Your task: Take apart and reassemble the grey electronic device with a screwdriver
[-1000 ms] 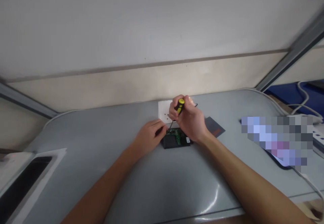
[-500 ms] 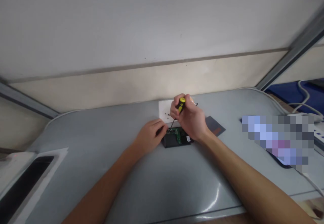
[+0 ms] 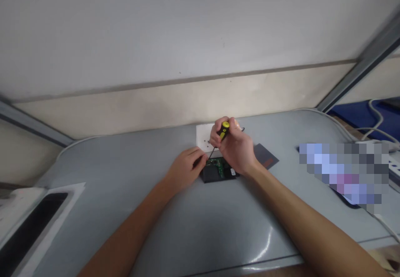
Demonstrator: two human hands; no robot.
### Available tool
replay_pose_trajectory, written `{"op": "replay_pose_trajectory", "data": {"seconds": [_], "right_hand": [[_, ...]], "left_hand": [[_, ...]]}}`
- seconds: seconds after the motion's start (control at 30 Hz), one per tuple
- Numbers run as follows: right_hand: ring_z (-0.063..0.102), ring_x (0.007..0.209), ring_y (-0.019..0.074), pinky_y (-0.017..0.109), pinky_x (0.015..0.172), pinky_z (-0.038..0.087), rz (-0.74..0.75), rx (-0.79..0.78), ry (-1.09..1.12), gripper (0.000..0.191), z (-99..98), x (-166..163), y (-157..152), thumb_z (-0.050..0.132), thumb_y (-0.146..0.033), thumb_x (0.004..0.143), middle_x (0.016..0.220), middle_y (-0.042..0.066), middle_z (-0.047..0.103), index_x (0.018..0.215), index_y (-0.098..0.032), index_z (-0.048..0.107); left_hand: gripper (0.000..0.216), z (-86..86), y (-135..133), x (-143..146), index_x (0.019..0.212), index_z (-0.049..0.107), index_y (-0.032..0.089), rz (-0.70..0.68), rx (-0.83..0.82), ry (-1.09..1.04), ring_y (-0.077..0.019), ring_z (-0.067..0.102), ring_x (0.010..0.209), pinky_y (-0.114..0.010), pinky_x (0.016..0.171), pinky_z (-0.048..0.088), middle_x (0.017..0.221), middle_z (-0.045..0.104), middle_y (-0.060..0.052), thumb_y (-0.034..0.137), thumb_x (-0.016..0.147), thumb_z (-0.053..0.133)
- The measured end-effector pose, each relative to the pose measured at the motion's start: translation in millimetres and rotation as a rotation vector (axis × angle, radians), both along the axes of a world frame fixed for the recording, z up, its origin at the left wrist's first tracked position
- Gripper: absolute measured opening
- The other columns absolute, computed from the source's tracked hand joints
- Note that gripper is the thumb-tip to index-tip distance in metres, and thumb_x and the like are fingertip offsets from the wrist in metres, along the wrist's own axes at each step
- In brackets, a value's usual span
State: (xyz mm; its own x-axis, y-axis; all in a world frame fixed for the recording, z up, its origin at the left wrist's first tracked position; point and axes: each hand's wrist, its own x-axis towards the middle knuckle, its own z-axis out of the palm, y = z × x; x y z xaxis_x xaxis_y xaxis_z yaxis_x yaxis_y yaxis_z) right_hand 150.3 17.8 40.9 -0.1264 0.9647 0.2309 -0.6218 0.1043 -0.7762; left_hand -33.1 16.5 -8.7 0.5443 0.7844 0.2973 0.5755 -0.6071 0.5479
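My right hand (image 3: 234, 145) is wrapped round the black and yellow handle of a screwdriver (image 3: 224, 130). The tool leans down and left, its thin shaft reaching the far left corner of an opened electronic device (image 3: 211, 174). A green circuit board and dark blocks show inside the device's black casing, which lies flat. At that same corner my left hand (image 3: 186, 165) has thumb and fingers closed together, close by the screwdriver tip. The tip itself is hidden at the fingertips. Several small dark screws (image 3: 205, 141) lie on a white paper (image 3: 201, 132) behind the device.
A dark flat panel (image 3: 265, 155) lies right of the device, partly behind my right wrist. Farther right are a phone with a blurred screen (image 3: 339, 175), a white power strip (image 3: 394, 163) and cables. A black slab-shaped object (image 3: 37, 222) rests on paper at the left.
The screwdriver handle has tilted very slightly to the right, and its shaft now slants a little more. Both hands stay in nearly the same place.
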Motion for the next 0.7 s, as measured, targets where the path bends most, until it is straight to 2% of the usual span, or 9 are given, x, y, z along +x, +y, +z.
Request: {"op": "replay_pose_trajectory", "data": {"seconds": [0.37, 0.7], "right_hand": [[0.037, 0.064, 0.0176, 0.032, 0.061, 0.040, 0.017, -0.011, 0.002, 0.039, -0.5, 0.8, 0.3, 0.048, -0.057, 0.102, 0.071, 0.001, 0.039, 0.082, -0.025, 0.058], [0.036, 0.063, 0.0159, 0.030, 0.061, 0.036, 0.032, 0.012, 0.046, 0.038, -0.6, 1.2, 1.1, 0.047, -0.051, 0.104, 0.071, 0.001, 0.040, 0.081, -0.023, 0.058]], "left_hand": [[0.030, -1.7, 1.3, -0.5, 0.085, 0.060, 0.020, -0.007, 0.028, 0.009, -0.0170, 0.058, 0.078, -0.033, 0.078, 0.046, 0.082, 0.062, -0.002, 0.030, 0.108, 0.043], [0.029, -0.3, 0.8, -0.9, 0.086, 0.062, 0.019, -0.002, 0.021, 0.013, -0.0175, 0.058, 0.080, -0.032, 0.078, 0.046, 0.084, 0.064, -0.003, 0.029, 0.107, 0.044]]}}
